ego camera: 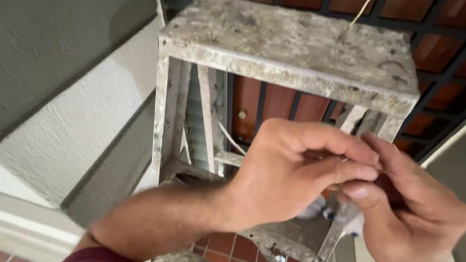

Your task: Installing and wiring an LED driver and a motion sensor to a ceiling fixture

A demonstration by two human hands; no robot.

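The left hand (292,171) and the right hand (414,209) meet in front of a metal stepladder (289,52), just below its top platform. The fingers of the left hand are curled, and thumb and index finger pinch something very small between their tips; it is too small and too hidden to tell what it is. The right hand touches the left one at the fingertips, with its fingers bent around the same spot, so it seems to grip the same little thing (I cannot tell it for sure).

Just under the hands, partly covered by them, a small white and blue object (326,213) lies on a lower step of the stepladder. The stepladder is grey and covered with old paint and plaster spots. A thin pale wire (361,8) comes down from above to the top platform. Behind the stepladder stands a dark metal grille (442,70) before a red-brown surface, and reddish floor tiles (227,245) show below.
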